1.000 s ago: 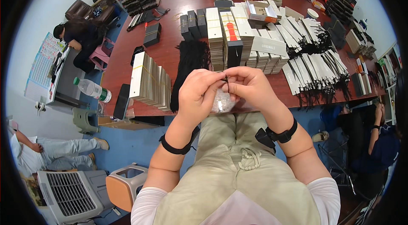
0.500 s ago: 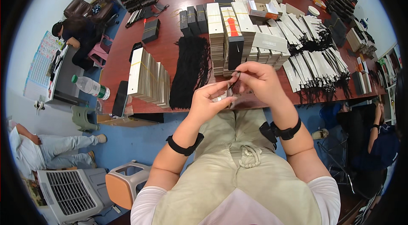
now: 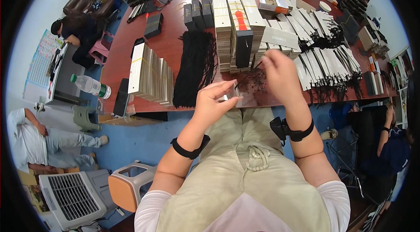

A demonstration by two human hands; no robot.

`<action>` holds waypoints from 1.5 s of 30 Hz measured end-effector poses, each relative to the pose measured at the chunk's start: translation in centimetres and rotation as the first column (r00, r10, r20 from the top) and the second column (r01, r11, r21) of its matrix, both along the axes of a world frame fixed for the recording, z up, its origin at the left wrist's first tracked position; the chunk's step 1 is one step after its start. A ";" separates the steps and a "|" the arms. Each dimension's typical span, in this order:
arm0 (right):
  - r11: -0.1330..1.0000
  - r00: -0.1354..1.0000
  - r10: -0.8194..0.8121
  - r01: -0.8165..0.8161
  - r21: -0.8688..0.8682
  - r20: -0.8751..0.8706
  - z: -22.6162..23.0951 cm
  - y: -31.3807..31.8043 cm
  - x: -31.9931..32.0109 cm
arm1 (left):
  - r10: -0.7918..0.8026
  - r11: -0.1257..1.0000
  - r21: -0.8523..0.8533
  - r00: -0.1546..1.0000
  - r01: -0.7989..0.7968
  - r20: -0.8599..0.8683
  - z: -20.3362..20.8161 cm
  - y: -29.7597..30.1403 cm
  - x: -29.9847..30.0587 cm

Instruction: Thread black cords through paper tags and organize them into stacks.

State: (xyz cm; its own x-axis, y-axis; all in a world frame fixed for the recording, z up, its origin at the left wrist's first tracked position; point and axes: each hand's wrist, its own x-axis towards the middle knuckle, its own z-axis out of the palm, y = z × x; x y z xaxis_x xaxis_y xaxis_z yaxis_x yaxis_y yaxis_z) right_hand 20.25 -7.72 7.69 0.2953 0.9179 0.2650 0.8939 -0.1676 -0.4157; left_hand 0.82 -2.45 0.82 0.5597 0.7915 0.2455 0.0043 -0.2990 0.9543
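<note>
Hands (image 3: 213,104) (image 3: 280,75) have drawn apart at the table (image 3: 169,35).

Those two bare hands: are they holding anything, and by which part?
The right hand, blurred, seems to pinch a thin dark strand near one end. What the left hand holds, if anything, is too small to tell.

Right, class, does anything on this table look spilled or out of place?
Yes: small black bits lie loosely scattered on the red-brown table near the right hand, odd against the neat, banded stack of pale cards.
</note>
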 end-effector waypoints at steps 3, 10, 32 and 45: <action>0.831 0.281 0.545 -0.057 0.553 -0.790 -0.4 0.1 0.2 | -0.012 1.000 -0.009 0.996 0.012 0.087 -0.9 0.1 0.2; 0.794 -0.239 0.519 -0.222 0.566 -0.821 -5.0 0.7 -0.2 | -0.032 0.954 -0.282 0.967 0.106 0.253 -1.0 -0.5 -0.1; 0.938 0.716 0.333 -0.320 0.136 -0.613 -1.8 -2.4 -0.6 | 0.075 0.717 0.695 0.986 0.050 -0.148 2.8 0.2 1.8; 0.855 0.361 -0.016 0.488 0.174 -0.932 -9.6 -13.5 15.3 | 0.151 0.673 0.665 0.820 0.324 -0.552 -5.6 -2.7 -0.3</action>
State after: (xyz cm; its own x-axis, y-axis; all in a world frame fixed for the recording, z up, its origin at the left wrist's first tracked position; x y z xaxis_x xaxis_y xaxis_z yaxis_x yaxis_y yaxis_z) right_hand 35.58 -21.25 -1.86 0.7653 0.6429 -0.0316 -0.0893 0.0575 -0.9943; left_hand 0.51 -5.20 -4.75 0.8315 0.4390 0.3405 0.3568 -0.8917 0.2785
